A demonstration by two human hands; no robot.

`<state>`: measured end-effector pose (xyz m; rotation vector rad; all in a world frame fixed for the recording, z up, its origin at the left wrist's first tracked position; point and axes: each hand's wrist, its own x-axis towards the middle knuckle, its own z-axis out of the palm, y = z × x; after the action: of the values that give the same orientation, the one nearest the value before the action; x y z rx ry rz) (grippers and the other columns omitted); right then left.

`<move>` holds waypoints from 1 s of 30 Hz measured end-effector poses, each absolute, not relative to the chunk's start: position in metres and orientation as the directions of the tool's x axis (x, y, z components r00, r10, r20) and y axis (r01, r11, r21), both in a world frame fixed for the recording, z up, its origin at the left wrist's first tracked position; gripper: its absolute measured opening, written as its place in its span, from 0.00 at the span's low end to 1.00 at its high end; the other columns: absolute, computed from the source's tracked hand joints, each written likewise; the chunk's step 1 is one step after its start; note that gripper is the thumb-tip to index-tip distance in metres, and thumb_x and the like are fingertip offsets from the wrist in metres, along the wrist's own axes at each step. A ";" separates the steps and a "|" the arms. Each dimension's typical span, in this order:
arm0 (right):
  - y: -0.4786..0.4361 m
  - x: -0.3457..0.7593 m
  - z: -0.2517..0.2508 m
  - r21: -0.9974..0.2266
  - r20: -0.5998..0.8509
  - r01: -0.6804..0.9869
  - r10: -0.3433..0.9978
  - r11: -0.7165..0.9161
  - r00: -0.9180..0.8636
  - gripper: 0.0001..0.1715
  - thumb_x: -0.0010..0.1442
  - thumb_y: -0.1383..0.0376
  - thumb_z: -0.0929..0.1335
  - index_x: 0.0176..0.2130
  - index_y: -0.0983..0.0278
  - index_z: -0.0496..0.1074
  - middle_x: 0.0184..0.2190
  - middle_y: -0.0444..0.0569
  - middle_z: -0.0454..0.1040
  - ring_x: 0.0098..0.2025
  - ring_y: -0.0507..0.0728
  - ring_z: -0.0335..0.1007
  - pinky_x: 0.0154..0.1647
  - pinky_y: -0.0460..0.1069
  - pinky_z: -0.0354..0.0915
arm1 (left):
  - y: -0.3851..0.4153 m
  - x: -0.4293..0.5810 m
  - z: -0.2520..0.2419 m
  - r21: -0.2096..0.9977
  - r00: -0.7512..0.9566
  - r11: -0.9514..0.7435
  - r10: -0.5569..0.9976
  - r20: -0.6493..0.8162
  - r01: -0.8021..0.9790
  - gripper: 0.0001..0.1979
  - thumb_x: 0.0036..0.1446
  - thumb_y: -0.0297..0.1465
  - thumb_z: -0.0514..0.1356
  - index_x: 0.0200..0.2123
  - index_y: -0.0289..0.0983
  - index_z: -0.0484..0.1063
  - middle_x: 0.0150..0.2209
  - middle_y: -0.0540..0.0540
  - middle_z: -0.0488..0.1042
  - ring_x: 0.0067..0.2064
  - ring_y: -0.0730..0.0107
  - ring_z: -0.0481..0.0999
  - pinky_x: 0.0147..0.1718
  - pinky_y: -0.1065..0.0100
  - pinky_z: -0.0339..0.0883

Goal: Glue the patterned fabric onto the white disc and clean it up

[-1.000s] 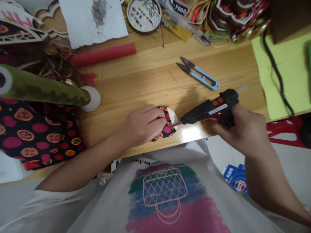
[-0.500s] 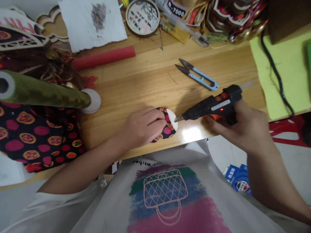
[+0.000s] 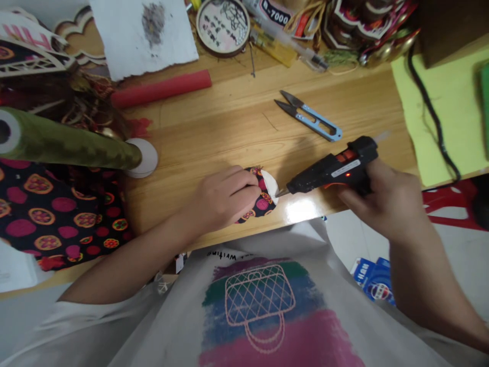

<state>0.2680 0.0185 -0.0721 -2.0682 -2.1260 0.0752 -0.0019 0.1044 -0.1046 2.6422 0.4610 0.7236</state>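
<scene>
In my right hand (image 3: 393, 201) is a black glue gun (image 3: 332, 168), its small red light lit. Its metal nozzle points left and meets the edge of a white piece (image 3: 270, 186) near the table's front edge. That white piece lies against dark patterned fabric (image 3: 263, 204) with pink and orange fruit shapes. My left hand (image 3: 229, 196) presses on the fabric with curled fingers, which hide much of it. Blue-handled thread snips (image 3: 311, 116) lie on the table above the glue gun, blades toward the upper left.
An olive-green fabric roll (image 3: 76, 140) and more patterned cloth (image 3: 61, 214) take up the left side. Behind are a red roll (image 3: 164, 89), a stained white sheet (image 3: 141, 41) and a round decorated hoop (image 3: 223, 28). Yellow sheet material (image 3: 412, 102) with a black cord lies right.
The glue gun's nozzle has moved slightly down along the white piece's edge. My right thumb and fingers have shifted around the trigger. My left hand stays in place on the fabric.
</scene>
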 end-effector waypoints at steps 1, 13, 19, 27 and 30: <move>0.017 0.269 -0.072 -0.152 0.104 0.987 0.994 0.059 -0.043 0.12 0.52 0.55 0.60 0.27 0.59 0.53 0.15 0.43 0.60 0.14 0.54 0.57 0.16 0.45 0.50 | 0.104 -0.002 -0.105 0.420 0.817 -0.882 0.397 0.418 0.214 0.03 0.59 0.25 0.56 0.33 0.37 0.69 0.34 0.46 0.75 0.34 0.68 0.72 0.33 0.66 0.69; 0.018 0.268 -0.074 -0.190 0.081 0.982 0.997 0.016 0.000 0.16 0.53 0.50 0.59 0.27 0.60 0.55 0.16 0.42 0.60 0.16 0.53 0.57 0.17 0.45 0.50 | 0.105 -0.002 -0.105 0.422 0.817 -0.881 0.398 0.417 0.214 0.04 0.59 0.25 0.56 0.33 0.37 0.69 0.34 0.46 0.75 0.34 0.69 0.72 0.33 0.66 0.69; 0.019 0.265 -0.068 -0.206 0.026 0.978 0.999 -0.039 0.045 0.14 0.48 0.53 0.61 0.25 0.59 0.54 0.15 0.42 0.60 0.15 0.52 0.56 0.17 0.45 0.50 | 0.105 -0.002 -0.102 0.399 0.812 -0.892 0.390 0.435 0.214 0.04 0.58 0.25 0.56 0.31 0.36 0.69 0.33 0.45 0.75 0.33 0.68 0.72 0.32 0.66 0.68; 0.030 0.262 -0.063 -0.263 0.000 0.960 0.995 -0.093 0.096 0.15 0.46 0.52 0.62 0.25 0.59 0.54 0.14 0.40 0.58 0.14 0.51 0.54 0.17 0.45 0.51 | 0.104 0.000 -0.103 0.432 0.792 -0.876 0.414 0.450 0.213 0.05 0.59 0.24 0.55 0.32 0.37 0.69 0.32 0.46 0.75 0.33 0.69 0.72 0.32 0.66 0.68; 0.035 0.258 -0.067 -0.209 -0.031 0.971 0.993 -0.116 0.113 0.16 0.46 0.51 0.61 0.26 0.59 0.54 0.16 0.43 0.61 0.17 0.54 0.57 0.18 0.46 0.51 | 0.105 0.000 -0.104 0.424 0.793 -0.880 0.410 0.450 0.214 0.05 0.59 0.24 0.55 0.32 0.37 0.69 0.32 0.47 0.75 0.33 0.69 0.72 0.32 0.67 0.69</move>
<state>0.2577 0.0355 -0.0667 -2.2368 -1.9912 0.2458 -0.0005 0.1048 -0.1045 2.6303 0.4742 0.7759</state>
